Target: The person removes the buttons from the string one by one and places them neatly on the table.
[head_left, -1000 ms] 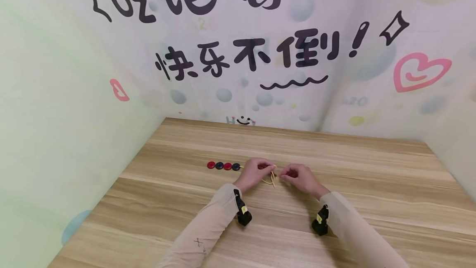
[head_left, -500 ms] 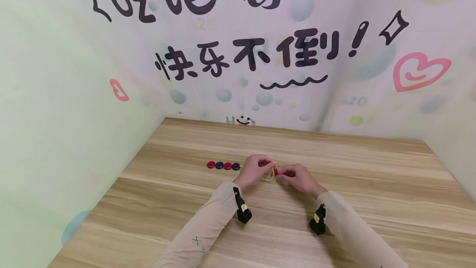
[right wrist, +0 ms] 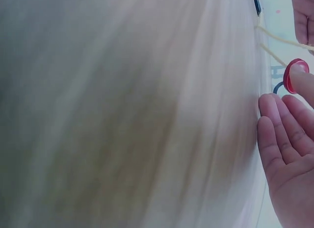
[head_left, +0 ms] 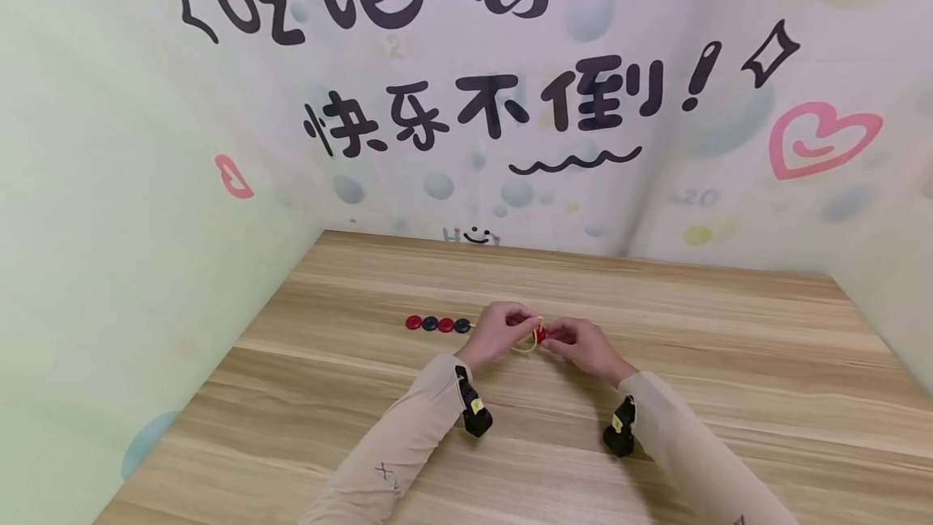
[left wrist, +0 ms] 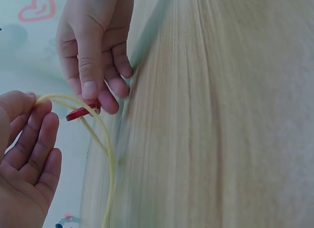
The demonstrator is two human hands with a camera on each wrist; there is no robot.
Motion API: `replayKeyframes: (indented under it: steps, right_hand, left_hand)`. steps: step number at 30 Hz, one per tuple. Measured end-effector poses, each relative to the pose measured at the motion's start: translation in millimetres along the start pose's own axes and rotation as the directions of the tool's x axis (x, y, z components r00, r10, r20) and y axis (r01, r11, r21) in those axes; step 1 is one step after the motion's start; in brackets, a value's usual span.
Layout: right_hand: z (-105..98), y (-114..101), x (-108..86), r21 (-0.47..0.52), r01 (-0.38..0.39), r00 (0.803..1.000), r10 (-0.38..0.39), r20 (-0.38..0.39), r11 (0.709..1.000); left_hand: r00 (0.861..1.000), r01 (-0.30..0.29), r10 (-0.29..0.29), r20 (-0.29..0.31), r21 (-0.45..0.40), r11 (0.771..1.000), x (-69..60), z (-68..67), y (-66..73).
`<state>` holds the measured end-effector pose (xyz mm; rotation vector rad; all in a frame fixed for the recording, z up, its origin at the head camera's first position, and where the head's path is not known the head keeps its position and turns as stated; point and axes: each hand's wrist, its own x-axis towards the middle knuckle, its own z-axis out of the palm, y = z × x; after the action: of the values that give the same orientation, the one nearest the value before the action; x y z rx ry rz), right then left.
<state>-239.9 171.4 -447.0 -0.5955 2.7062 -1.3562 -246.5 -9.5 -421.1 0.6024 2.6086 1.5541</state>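
Observation:
My left hand [head_left: 497,336] pinches a yellow cord [left wrist: 110,162] near its end, between thumb and forefinger. My right hand [head_left: 589,348] pinches a red button [left wrist: 78,113] by its edge, just right of the left fingertips. In the left wrist view one strand of cord meets the button and shows again below it; whether it runs through a hole is too small to tell. In the right wrist view the thumb covers much of the button's face. The cord loops below the hands and runs left to a dark blue button [head_left: 462,326], the end of a flat row.
More buttons lie in that row, alternating in colour: a red button [head_left: 446,325], a dark blue button [head_left: 430,323] and a red button [head_left: 414,322]. They rest on a wood-grain table [head_left: 350,411]. A printed cloth wall [head_left: 408,177] stands behind the table.
My right hand has moved slightly left, up to the left fingertips. The red button now shows clearly between the hands, and the dangling cord end has drawn into a loop.

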Motion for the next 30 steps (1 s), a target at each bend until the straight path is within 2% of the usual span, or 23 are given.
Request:
replayKeyframes:
  steps: [5,13,17,26,30]
  right_hand:
    - [3.1,-1.8,4.1,-0.008,0.047,0.999,-0.047,0.004,0.999]
    - [7.7,-4.8,7.2,-0.054,0.082,0.994,-0.086,-0.066,0.995]
    - [8.2,-4.4,6.7,-0.043,0.082,0.993,-0.085,-0.08,0.996]
    - [5.1,-2.8,3.0,-0.013,0.083,0.995,-0.083,-0.06,0.996]
    - [3.5,-1.2,2.2,-0.009,0.073,0.996,-0.073,-0.041,0.997]
  left_hand:
    - [1.0,-0.004,0.004,0.01,-0.021,1.0,0.8,1.1,0.5]
    - [1.0,-0.015,0.017,0.026,-0.057,0.998,1.7,2.5,1.9]
    - [0.999,-0.033,0.034,0.021,-0.069,0.997,0.9,1.8,0.9]
    - [0.999,-0.03,0.031,0.009,-0.104,0.994,0.6,2.4,-12.2]
    - [0.999,-0.037,0.037,-0.005,-0.084,0.996,0.0,-0.4,-16.5]
